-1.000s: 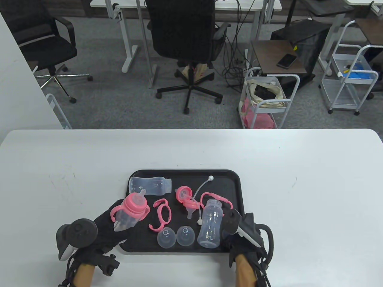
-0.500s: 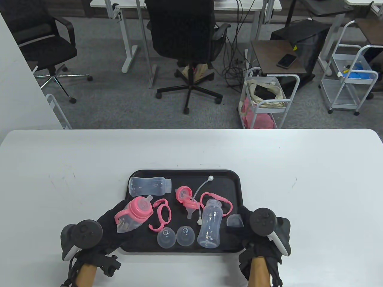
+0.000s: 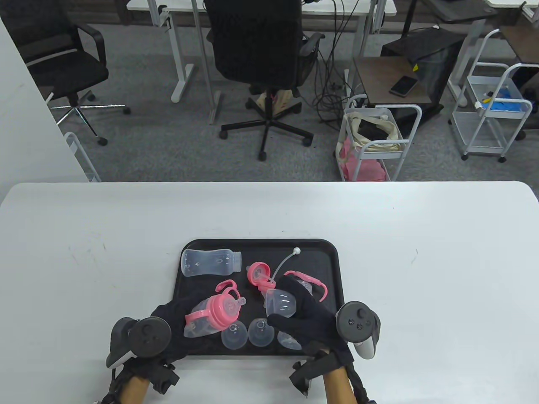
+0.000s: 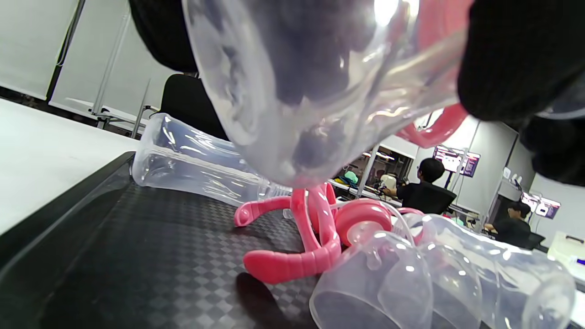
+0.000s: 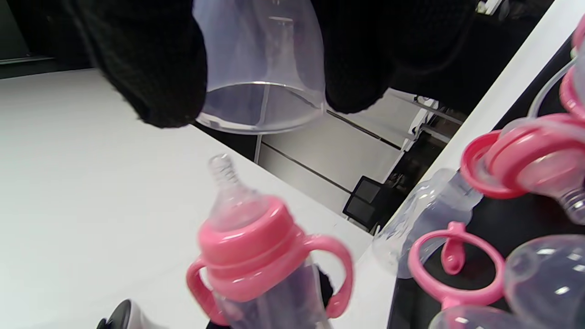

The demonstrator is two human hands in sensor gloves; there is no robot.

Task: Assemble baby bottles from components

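The left hand (image 3: 172, 322) grips the assembled bottle (image 3: 212, 315) near the tray's (image 3: 261, 245) front left corner, the teat pointing to the right. The right hand (image 3: 305, 315) pinches a clear cap (image 3: 280, 304) between thumb and fingers over the front middle of the tray, the open mouth of the cap turned toward the teat.

To do this step well, I think the cap must come straight along the axis of the bottle, so its rim meets the pink collar evenly, and then be pressed until it sits.

Half a second ago the right hand was at the tray's front right corner with the cap; now both hands are closer together.
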